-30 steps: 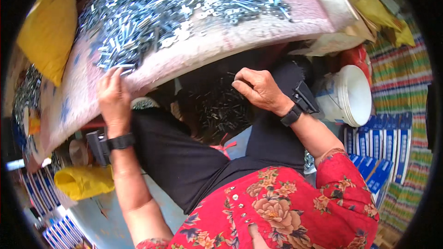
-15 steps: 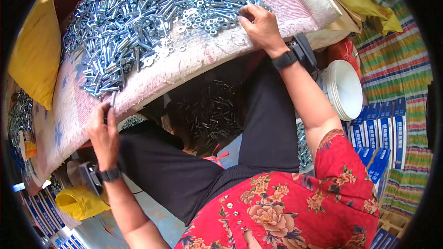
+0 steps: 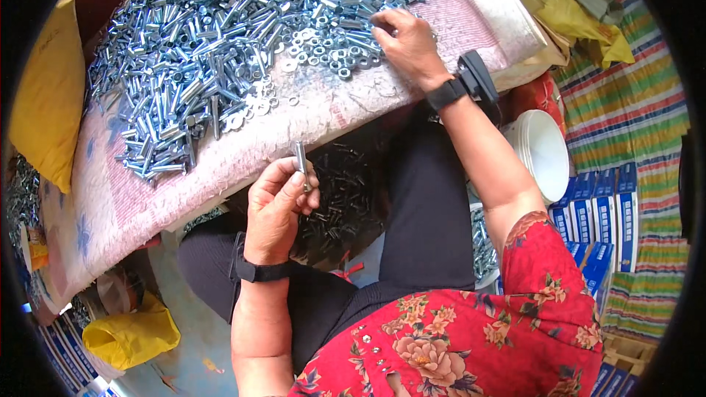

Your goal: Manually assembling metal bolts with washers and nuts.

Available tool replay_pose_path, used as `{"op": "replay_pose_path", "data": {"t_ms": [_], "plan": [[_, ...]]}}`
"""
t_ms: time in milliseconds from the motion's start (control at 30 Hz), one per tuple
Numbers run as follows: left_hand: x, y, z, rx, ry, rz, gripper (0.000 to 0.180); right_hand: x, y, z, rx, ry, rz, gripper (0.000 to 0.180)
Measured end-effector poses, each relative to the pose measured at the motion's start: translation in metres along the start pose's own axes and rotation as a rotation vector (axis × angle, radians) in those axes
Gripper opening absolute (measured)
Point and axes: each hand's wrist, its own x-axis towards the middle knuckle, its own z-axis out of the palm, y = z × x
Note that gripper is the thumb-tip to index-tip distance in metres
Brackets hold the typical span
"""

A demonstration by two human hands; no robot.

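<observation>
A shiny metal bolt (image 3: 301,156) stands nearly upright between the thumb and fingers of my left hand (image 3: 276,202), just off the table's near edge; its lower end is partly hidden by my fingers. My right hand (image 3: 412,48) is at the right end of the metal heap, beside the nuts (image 3: 316,51). Its thumb and forefinger are curled together, and whatever lies between them is hidden. Flat washers (image 3: 254,106) lie left of the nuts, near the cloth's front. Behind both spreads a big pile of metal sleeves and bolts (image 3: 198,37).
A pinkish-white cloth (image 3: 158,198) covers the table. Dark metal pieces (image 3: 342,195) lie below, between my knees. At right stand a white bucket (image 3: 546,154) and blue-and-white boxes (image 3: 603,206). Yellow bags (image 3: 48,95) are at the left; another yellow bag (image 3: 132,334) sits lower.
My left hand has moved right, from the pile's left front corner to the middle of the table edge, carrying the bolt upright. My right hand has shifted slightly and stays by the nuts.
</observation>
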Motion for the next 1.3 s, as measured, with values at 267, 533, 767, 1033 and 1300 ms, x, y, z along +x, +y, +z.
{"op": "replay_pose_path", "data": {"t_ms": [267, 533, 767, 1033, 1300], "plan": [[0.008, -0.005, -0.001, 0.088, -0.085, -0.053, 0.017, 0.037, 0.008, 0.035, -0.467, -0.327, -0.153, 0.016], [0.003, -0.004, -0.003, 0.186, -0.025, 0.055, 0.018, -0.019, -0.068, -0.022, 0.638, -0.629, 0.022, 0.019], [-0.003, -0.008, -0.007, 0.346, -0.044, 0.083, 0.023, -0.058, -0.099, -0.015, 0.619, -0.71, -0.214, 0.016], [-0.015, -0.013, -0.005, 0.273, 0.061, 0.279, 0.022, -0.066, -0.135, 0.009, 0.407, -0.744, -0.2, 0.021], [-0.013, 0.007, -0.02, 0.176, 0.158, 0.289, 0.026, -0.021, -0.117, 0.052, 0.192, -0.369, -0.248, 0.019]]}}
